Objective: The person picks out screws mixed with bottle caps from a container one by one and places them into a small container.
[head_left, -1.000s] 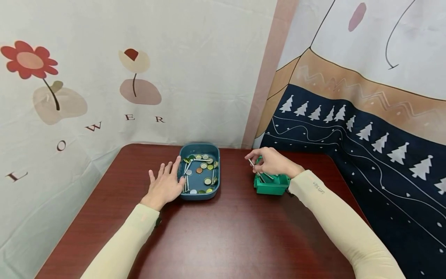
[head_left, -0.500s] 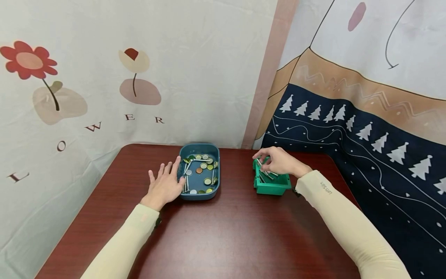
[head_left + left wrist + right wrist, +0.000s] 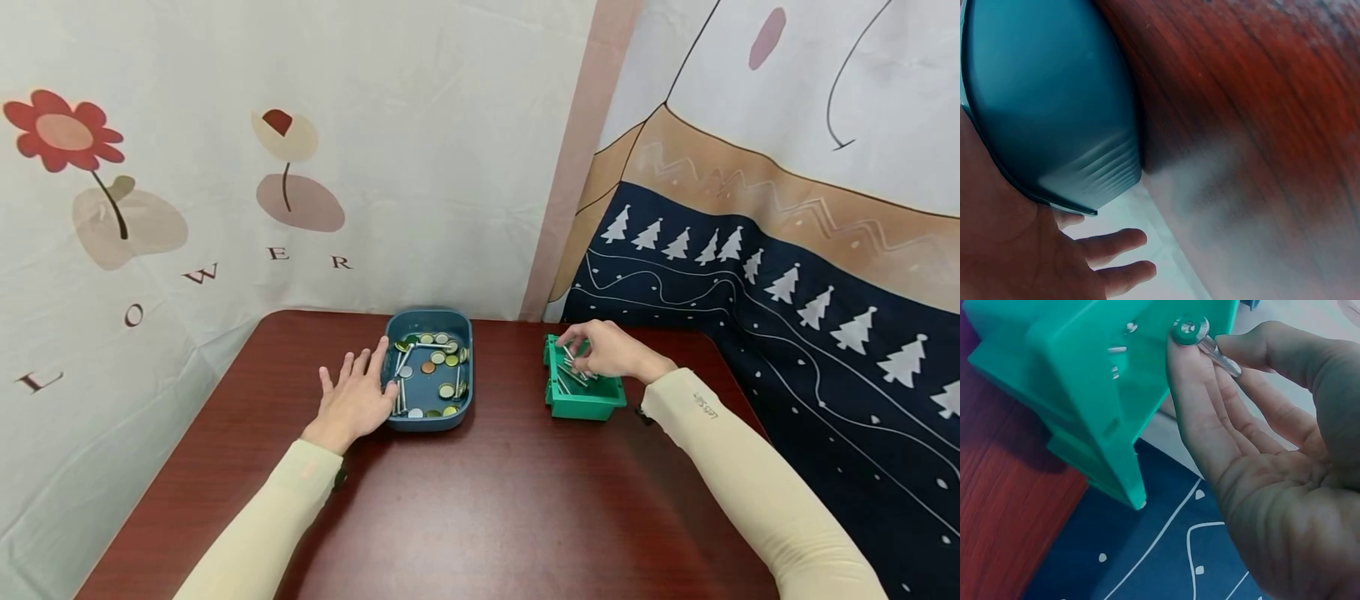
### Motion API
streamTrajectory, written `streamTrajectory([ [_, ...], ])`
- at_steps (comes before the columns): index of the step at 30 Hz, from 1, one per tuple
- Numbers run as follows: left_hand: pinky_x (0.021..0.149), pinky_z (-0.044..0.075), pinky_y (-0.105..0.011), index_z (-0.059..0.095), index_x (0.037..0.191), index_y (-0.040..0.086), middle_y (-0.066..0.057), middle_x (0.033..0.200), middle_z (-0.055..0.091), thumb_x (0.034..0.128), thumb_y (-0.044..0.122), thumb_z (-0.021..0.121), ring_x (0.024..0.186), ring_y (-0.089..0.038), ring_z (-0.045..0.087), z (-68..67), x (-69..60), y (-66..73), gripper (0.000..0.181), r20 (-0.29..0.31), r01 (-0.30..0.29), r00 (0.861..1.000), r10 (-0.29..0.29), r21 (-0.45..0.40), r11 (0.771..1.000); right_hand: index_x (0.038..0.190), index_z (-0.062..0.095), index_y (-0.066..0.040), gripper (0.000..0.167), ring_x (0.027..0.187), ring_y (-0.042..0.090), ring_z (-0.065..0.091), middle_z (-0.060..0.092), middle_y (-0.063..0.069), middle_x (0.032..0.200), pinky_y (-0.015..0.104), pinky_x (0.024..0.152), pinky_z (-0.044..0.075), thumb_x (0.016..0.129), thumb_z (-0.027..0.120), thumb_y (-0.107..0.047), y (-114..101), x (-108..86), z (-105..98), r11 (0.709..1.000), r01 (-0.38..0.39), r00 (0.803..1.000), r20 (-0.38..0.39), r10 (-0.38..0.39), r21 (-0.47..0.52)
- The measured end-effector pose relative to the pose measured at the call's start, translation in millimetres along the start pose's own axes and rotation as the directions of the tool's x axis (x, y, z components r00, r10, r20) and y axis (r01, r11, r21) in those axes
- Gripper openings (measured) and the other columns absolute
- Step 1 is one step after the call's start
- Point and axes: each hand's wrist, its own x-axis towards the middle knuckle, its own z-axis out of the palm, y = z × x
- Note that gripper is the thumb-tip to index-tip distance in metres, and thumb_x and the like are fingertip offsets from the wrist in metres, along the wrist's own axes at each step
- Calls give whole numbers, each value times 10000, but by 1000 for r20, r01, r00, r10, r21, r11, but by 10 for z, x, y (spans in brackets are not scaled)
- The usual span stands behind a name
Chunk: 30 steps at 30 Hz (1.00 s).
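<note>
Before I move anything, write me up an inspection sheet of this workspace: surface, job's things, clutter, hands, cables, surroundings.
Surface: dark red-brown table, shiny in the middle.
Job's things: blue tray with small round pieces and metal rods; green bin with more metal pieces.
Clutter: nothing seen.
Hands: left hand touches the tray's left side, fingers straight; right hand pinches a metal bolt at the green bin.
Cables: nothing seen.
Surroundings: pale flower-printed cloth behind; dark blue tree-printed cloth to the right.
</note>
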Motion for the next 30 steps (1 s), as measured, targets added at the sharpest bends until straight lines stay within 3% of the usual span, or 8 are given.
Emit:
streamTrajectory([
  [9,1364,-11,-919,66,1904,214,-325,1910,244,1184,392,477,1789,-619,142,23,13,-10,848,-12,-4,1000,4,-3,1000,1494,736,36,473,819,171,716,786,252,1287,272,666,574,1022,745,59,40,50,57,995,6,999,39,-2,-100],
  [18,1364,-21,-918,64,1904,211,-326,1911,237,1186,390,480,1790,-618,144,21,-4,-6,849,-11,-5,1000,4,-7,1000,1472,764,-22,461,762,155,720,793,242,1302,277,645,603,1021,722,64,51,102,140,984,-6,997,78,20,-176],
  [26,1365,-26,-916,69,1904,214,-323,1909,249,1185,393,483,1790,-618,143,29,5,-11,849,-13,-5,1000,5,-6,1000,1429,798,-50,411,1039,257,774,836,188,1239,425,935,692,1024,772,14,87,156,190,962,14,996,85,10,-274],
  [30,1366,-21,-915,71,1904,215,-321,1909,251,1185,391,485,1790,-617,145,35,11,-11,848,-13,-5,1000,5,-6,1000,1400,817,-65,388,1084,287,781,846,165,1202,498,997,692,1019,786,3,124,182,201,950,22,995,95,8,-312],
])
